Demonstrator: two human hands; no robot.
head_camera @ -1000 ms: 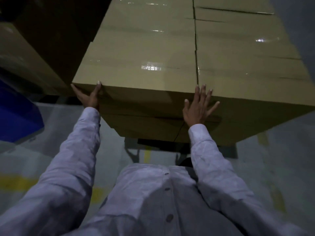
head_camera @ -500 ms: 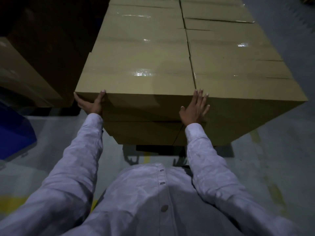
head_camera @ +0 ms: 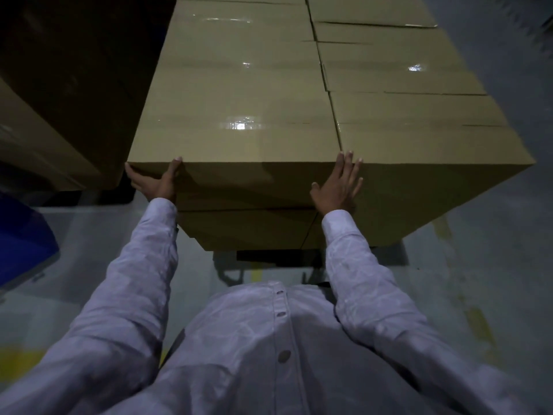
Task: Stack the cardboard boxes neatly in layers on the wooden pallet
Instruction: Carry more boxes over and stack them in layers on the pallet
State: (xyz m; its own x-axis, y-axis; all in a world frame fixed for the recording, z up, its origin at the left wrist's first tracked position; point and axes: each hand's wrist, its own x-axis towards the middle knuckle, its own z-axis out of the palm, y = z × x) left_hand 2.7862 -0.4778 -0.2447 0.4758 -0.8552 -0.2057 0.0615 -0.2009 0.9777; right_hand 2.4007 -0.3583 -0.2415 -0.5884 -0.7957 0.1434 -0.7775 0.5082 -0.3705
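Hardly anything is shifting since the earlier frames: both hands are staying on the same top-layer carton, and only the right hand's fingers are lying closer together than a second ago.

Left hand (head_camera: 155,184): it is bracketing the near left corner of the top-layer carton (head_camera: 236,127). The thumb is lying on the front face up to the top edge, and the fingers are running straight along the left side face. The thumb and fingers are spread apart, pressing rather than curling round anything.

Right hand (head_camera: 339,187): it is pressing flat against the front of the stack, at the seam where the top-layer carton is meeting the neighbouring carton (head_camera: 419,145). The fingers are straight and slightly apart, the tips reaching the top edge.

The top-layer carton is sitting on a lower carton (head_camera: 248,229), its front face nearly flush with the neighbouring carton's. More taped cartons are running away behind in two rows.

A dark base (head_camera: 269,254) is showing under the stack; its material is too dim to tell.

Surroundings: a second carton stack (head_camera: 74,85) is standing just to the left, a blue object (head_camera: 24,244) is lying at the left edge, and the grey floor (head_camera: 478,265) is carrying worn yellow markings (head_camera: 257,274). The person is wearing a pale buttoned shirt (head_camera: 254,339).
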